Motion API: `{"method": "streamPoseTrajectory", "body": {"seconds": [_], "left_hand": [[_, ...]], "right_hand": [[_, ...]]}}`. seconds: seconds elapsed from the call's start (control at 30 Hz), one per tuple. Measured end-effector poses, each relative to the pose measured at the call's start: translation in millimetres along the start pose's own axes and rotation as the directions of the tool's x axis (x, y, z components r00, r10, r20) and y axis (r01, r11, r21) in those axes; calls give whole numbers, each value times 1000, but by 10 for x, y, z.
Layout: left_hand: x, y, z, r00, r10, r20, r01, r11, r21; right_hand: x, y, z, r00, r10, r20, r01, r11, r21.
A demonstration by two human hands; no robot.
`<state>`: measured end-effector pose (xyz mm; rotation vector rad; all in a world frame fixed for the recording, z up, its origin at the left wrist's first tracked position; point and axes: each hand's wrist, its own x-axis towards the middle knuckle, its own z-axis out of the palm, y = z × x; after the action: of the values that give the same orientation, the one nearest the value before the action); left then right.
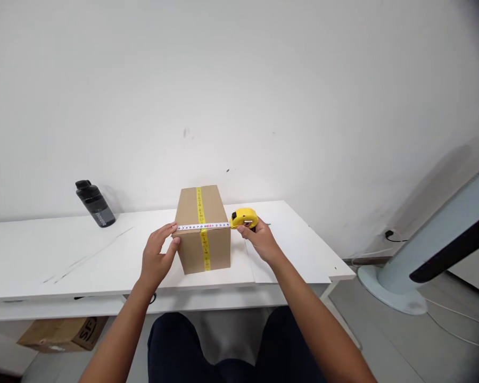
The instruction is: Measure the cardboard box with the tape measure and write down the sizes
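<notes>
A brown cardboard box (191, 250) sealed with a yellow tape strip stands on the white table (64, 255). A white measuring blade (203, 226) is stretched across the box's front top edge. My left hand (157, 255) pinches the blade's end at the box's left corner. My right hand (259, 239) grips the yellow tape measure case (243, 218) just past the box's right corner.
A dark water bottle (95, 203) stands at the back left of the table by the white wall. Another cardboard box (64, 332) lies on the floor under the table. A fan base (387, 287) and cables are on the floor at the right.
</notes>
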<state>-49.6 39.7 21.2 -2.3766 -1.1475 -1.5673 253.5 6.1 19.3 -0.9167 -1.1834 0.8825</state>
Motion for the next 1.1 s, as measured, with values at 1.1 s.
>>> {"method": "streamPoseTrajectory", "body": {"seconds": [1.1], "left_hand": [[-511,1150,19,869,495,12,-492,862,119]], "right_hand": [[-1169,-57,154,995,41,89,-50,994,96]]}}
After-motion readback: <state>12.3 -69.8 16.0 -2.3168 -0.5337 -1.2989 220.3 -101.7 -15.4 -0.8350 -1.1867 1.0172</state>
